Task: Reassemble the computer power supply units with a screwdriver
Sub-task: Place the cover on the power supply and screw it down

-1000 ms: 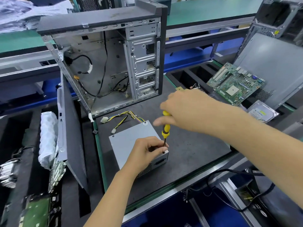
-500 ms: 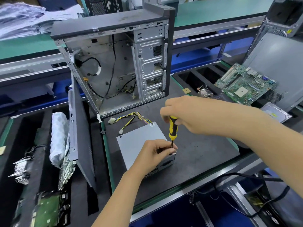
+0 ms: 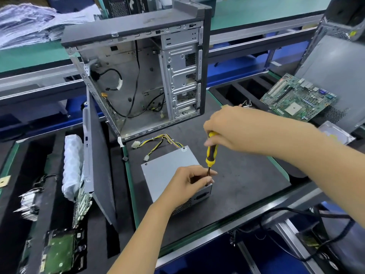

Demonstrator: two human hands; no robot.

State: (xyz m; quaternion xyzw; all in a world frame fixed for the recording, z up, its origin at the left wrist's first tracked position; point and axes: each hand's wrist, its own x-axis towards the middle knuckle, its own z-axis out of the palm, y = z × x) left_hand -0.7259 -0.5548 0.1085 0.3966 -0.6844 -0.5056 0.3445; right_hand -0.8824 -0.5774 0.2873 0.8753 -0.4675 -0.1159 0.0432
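Fingers (image 3: 209, 144) of the right hand (image 3: 235, 129) curl round the top of the screwdriver (image 3: 211, 153), gripping its yellow-and-black handle from above, with the wrist bent down and the forearm reaching in from the right edge of the view. Its shaft stands nearly upright, tip down at the near right corner of the PSU (image 3: 167, 169). At that corner the left hand (image 3: 189, 182) rests on the PSU lid, its thumb and fingertips pinching the thin shaft just above the tip; the left forearm rises from the bottom of the view. Whether a screw sits under the tip is hidden by the fingers. This grey PSU lies flat on the dark mat of the counter (image 3: 246, 186), its cables (image 3: 158, 141) trailing toward the open case (image 3: 142, 76) standing just behind it. A motherboard (image 3: 298, 97) lies well apart at the right.
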